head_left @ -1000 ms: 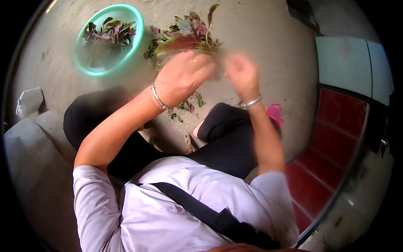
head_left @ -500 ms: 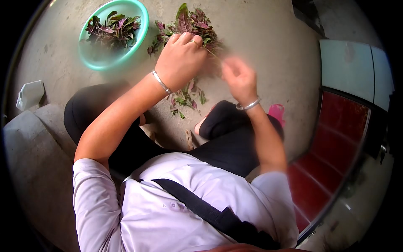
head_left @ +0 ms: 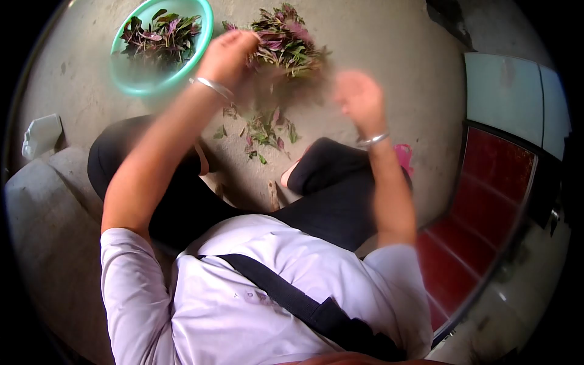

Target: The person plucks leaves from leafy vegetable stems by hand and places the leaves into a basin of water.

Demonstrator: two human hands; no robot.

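My left hand [head_left: 228, 58], a silver bangle at its wrist, hangs between the basin and the pile of leafy greens. Its fingers are curled closed, and what they hold, if anything, is hidden. The pile of purple-and-green leafy greens [head_left: 286, 42] lies on the floor just to its right. To the right of that pile is my right hand [head_left: 362, 97], also with a bangle, smeared by motion so its fingers do not show clearly. More of the greens [head_left: 161, 39] lie in the turquoise basin [head_left: 208, 36]. Loose leaves [head_left: 267, 131] are scattered nearer my legs.
Concrete floor [head_left: 395, 73] spreads around the greens. A white plastic container [head_left: 42, 137] stands at the left. Something pink [head_left: 403, 157] lies by my right knee. A cabinet with red tiles [head_left: 486, 182] stands along the right side.
My left hand has moved left from over the pile toward the basin, uncovering more of the pile. The large leaf above that hand no longer shows. My right hand has shifted slightly right.
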